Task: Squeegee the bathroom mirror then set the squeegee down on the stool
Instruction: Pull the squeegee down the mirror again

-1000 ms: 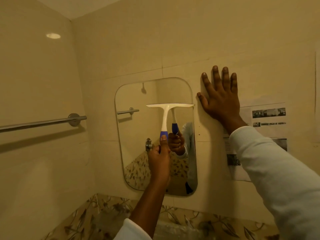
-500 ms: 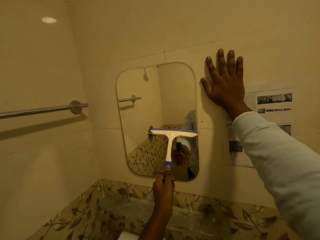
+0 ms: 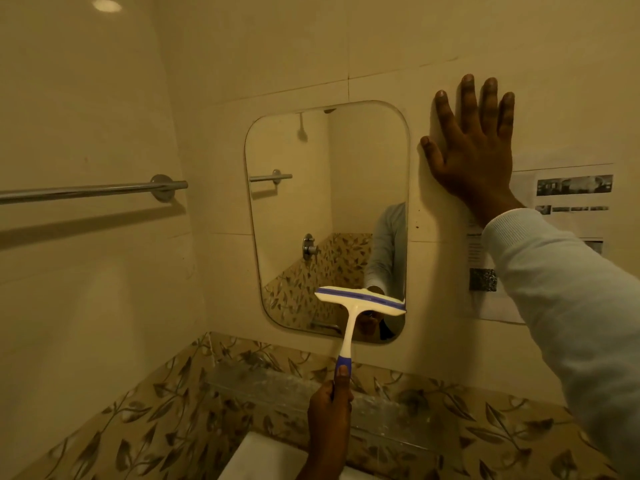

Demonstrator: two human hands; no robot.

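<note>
Squeegee [image 3: 360, 303] lower on mirror [image 3: 325, 209], perhaps touching, beige tiled wall [image 3: 277, 46]

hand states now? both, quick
Left hand: closed around the squeegee handle.
Right hand: open, empty, palm flat on the wall beside the mirror.

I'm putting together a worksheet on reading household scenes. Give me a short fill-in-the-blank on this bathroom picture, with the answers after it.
1. The left hand holds the squeegee by its blue ____.
2. The squeegee's blade lies across the ____ right part of the mirror.
3. The right hand is pressed flat on the ____, beside the mirror.
4. A metal towel ____ is fixed to the wall on the left.

Missing words: grip; lower; wall; bar
</note>
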